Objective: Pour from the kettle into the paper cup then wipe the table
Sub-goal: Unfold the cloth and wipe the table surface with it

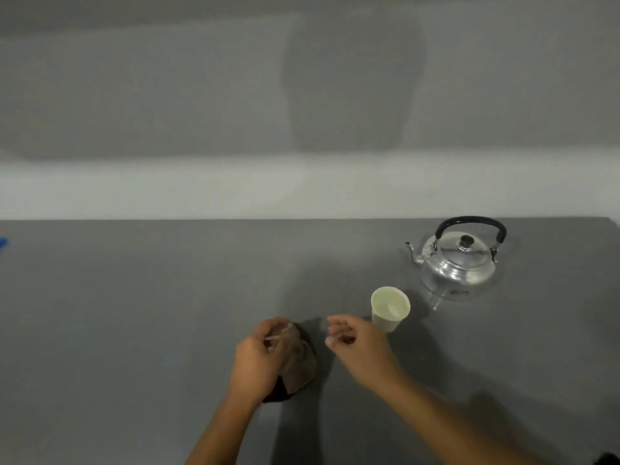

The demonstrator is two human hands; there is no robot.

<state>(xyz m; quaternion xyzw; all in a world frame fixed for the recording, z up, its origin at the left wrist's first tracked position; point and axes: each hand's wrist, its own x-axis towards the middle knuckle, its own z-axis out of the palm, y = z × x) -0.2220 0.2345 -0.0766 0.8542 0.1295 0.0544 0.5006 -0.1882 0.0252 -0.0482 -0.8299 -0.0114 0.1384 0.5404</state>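
Observation:
A shiny metal kettle (458,260) with a black handle stands upright at the back right of the grey table (134,313), its spout pointing left. A white paper cup (390,308) stands upright in front of it, to its left. My left hand (258,359) grips a bunched brown cloth (298,362) that rests on the table near the front middle. My right hand (355,344) hovers just right of the cloth and close to the cup's left side, fingers loosely curled, holding nothing.
A small blue object (2,243) pokes in at the table's far left edge. A pale wall runs behind the table's back edge. The table's right corner lies just beyond the kettle.

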